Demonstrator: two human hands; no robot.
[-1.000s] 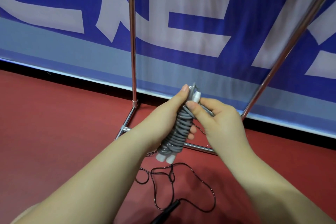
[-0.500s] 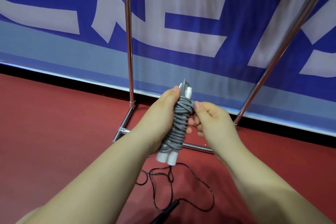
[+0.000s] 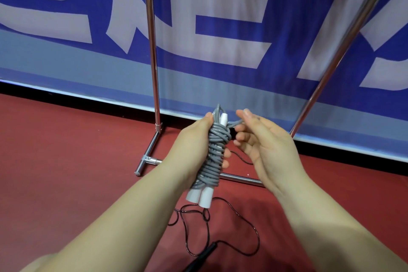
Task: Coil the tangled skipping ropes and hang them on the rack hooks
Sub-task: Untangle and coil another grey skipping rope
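Rope (image 3: 213, 157) (coiled) seemingly clear of rack (image 3: 152, 51)

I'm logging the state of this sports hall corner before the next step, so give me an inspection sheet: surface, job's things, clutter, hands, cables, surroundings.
Surface: red floor, bare where visible.
Job's things: grey skipping rope wound round its white handles, held upright; black skipping rope lying loose and uncoiled on the floor; chrome rack, hooks out of frame.
Clutter: nothing seen.
Hands: left hand grips the grey bundle; right hand beside its top, fingers curled at a loose grey end, whether pinching it cannot be told.
Cables: nothing seen apart from the ropes.
Surroundings: blue banner with large white lettering behind the rack.
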